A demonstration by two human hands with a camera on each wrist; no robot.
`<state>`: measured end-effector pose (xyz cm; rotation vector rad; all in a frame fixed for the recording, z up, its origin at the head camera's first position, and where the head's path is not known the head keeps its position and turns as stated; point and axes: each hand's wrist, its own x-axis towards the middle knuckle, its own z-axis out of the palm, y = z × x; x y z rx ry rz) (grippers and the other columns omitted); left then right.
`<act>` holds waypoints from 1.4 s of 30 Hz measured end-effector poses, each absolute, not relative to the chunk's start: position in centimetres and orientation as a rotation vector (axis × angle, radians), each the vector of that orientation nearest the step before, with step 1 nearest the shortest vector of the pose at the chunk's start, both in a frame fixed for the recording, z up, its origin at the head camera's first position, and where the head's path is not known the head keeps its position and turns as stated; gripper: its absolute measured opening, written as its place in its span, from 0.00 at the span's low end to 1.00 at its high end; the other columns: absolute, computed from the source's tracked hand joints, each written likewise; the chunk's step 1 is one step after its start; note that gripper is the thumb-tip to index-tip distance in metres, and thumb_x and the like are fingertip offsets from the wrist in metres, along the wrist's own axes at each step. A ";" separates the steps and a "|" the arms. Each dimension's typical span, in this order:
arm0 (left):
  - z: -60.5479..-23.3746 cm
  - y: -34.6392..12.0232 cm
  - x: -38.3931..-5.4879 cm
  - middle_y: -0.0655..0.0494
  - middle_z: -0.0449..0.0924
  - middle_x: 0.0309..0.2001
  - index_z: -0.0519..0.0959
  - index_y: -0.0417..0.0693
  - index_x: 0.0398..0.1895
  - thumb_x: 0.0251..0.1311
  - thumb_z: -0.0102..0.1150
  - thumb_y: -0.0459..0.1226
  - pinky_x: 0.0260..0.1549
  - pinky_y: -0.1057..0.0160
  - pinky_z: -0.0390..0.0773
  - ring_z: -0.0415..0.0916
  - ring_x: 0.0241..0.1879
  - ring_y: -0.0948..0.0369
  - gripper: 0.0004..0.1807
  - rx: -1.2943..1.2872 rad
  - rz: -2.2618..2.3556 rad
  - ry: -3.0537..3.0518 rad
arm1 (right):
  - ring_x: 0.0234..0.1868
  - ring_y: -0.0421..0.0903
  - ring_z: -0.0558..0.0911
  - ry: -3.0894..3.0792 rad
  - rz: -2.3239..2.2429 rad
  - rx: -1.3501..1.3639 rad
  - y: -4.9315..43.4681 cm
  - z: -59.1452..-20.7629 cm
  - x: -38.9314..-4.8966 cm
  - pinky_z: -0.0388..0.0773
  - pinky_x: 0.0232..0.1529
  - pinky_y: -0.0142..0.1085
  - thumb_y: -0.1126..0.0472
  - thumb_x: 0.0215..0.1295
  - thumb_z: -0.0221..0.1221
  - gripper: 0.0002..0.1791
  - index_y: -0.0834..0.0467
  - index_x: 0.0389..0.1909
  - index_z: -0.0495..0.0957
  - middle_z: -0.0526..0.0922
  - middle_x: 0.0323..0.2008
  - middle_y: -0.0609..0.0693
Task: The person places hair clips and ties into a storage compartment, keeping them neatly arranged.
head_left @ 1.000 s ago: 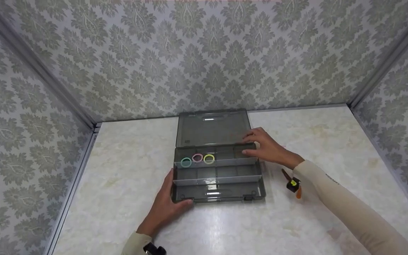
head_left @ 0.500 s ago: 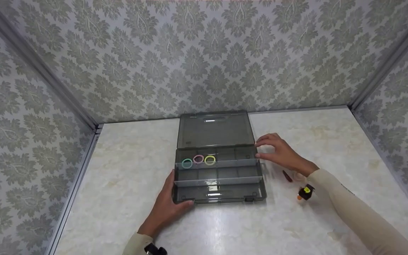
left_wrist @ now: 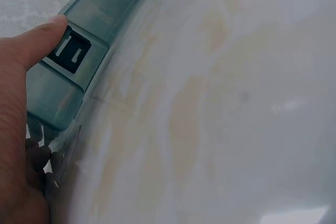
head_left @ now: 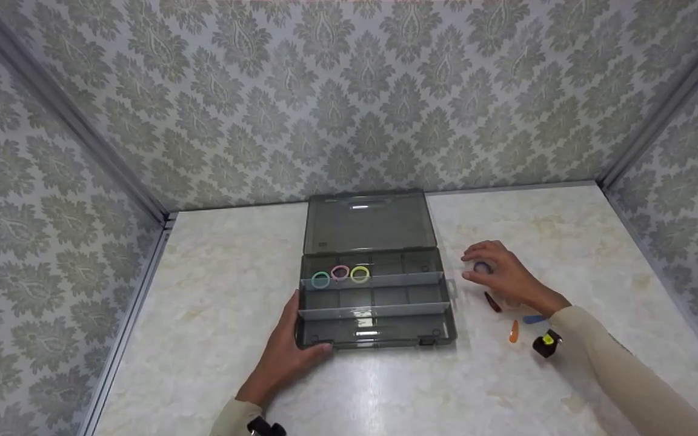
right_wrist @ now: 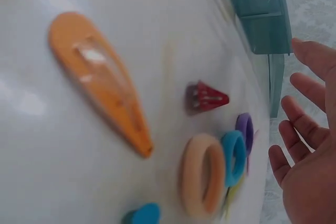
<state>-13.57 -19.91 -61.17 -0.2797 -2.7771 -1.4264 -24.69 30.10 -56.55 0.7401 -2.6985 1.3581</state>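
A grey see-through divider box lies with its lid folded back. My left hand holds its front left corner, thumb on the front wall near the latch. Green, pink and yellow hair ties sit in the back row at the left. My right hand, fingers apart and relaxed, hovers right of the box over a purple hair tie. Peach and blue hair ties show in the right wrist view.
An orange snap clip, a dark red clip and a blue clip lie by my right forearm. The right wrist camera is above the table. The patterned wall stands behind the lid.
My right hand has moved out of the box's back right compartment, rightward and toward me, over the loose hair ties. The left hand stays at the box corner.
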 end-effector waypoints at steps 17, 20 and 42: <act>-61.0 -19.8 -13.4 0.43 0.45 0.90 0.42 0.46 0.92 0.54 0.83 0.63 0.84 0.39 0.52 0.47 0.88 0.42 0.75 -0.259 -1.436 -2.790 | 0.69 0.60 0.69 -2.790 1.236 0.527 33.6 -58.0 -23.5 0.66 0.68 0.61 0.62 0.70 0.75 0.19 0.63 0.59 0.88 0.82 0.63 0.62; -61.0 -19.8 -13.4 0.44 0.46 0.90 0.42 0.47 0.92 0.54 0.83 0.63 0.84 0.39 0.51 0.47 0.88 0.42 0.75 -0.248 -1.439 -2.791 | 0.71 0.63 0.66 -2.830 1.212 0.484 33.7 -58.1 -23.6 0.63 0.70 0.66 0.60 0.71 0.75 0.21 0.63 0.61 0.87 0.80 0.65 0.63; -61.1 -20.0 -13.3 0.44 0.47 0.90 0.44 0.48 0.92 0.54 0.85 0.61 0.84 0.39 0.52 0.48 0.88 0.43 0.74 -0.262 -1.467 -2.761 | 0.68 0.67 0.68 -2.818 1.042 0.474 32.7 -58.5 -24.3 0.57 0.70 0.70 0.60 0.69 0.76 0.18 0.65 0.54 0.88 0.79 0.61 0.66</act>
